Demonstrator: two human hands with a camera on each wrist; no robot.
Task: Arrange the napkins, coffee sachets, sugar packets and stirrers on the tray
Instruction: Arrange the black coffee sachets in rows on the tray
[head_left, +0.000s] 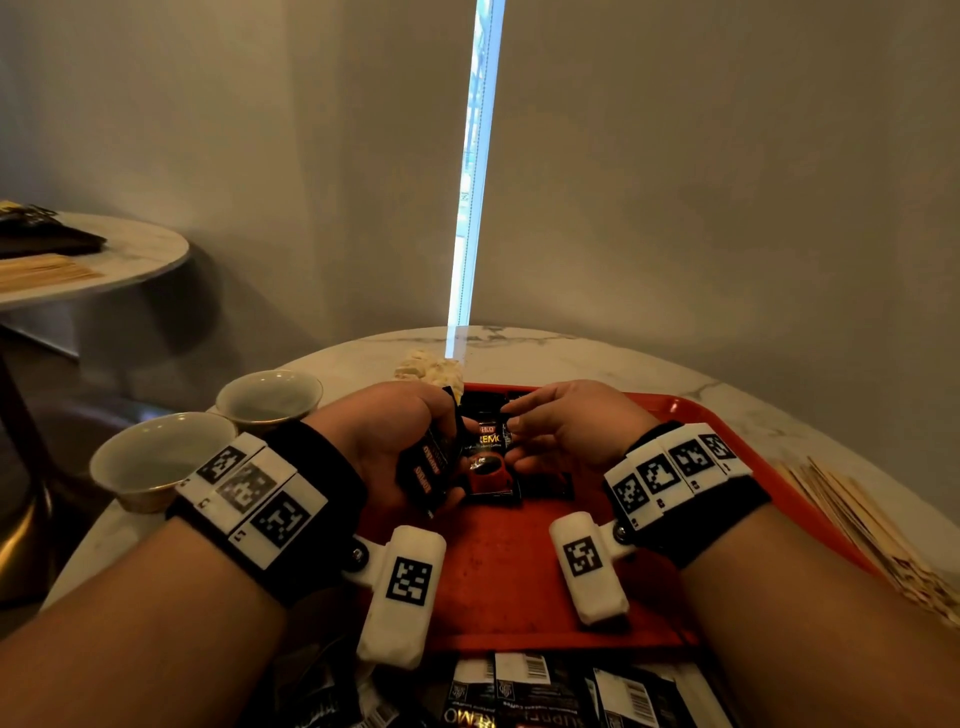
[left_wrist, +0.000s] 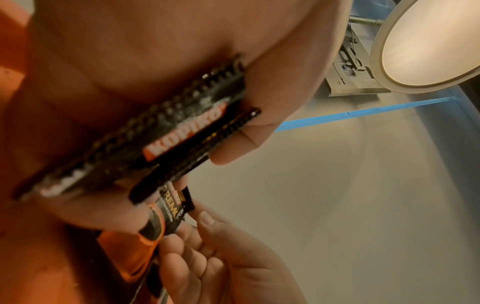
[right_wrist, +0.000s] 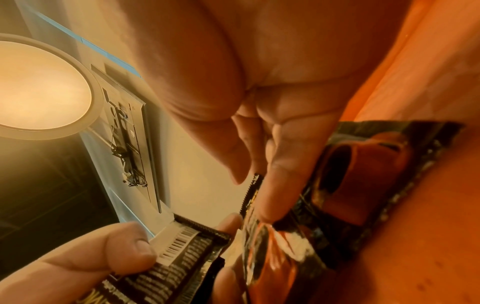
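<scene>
Both hands on coffee sachets

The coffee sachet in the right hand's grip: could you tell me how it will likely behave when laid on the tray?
The coffee sachet, pinched by the right hand, looks thin and probably light. Its glossy film may slide on the smooth red tray. It bends slightly, so it seems flexible and should lie flat without rolling.

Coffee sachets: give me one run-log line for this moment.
left hand: grips sachet stack | right hand: pinches one sachet over tray | stirrers: off tray
</scene>
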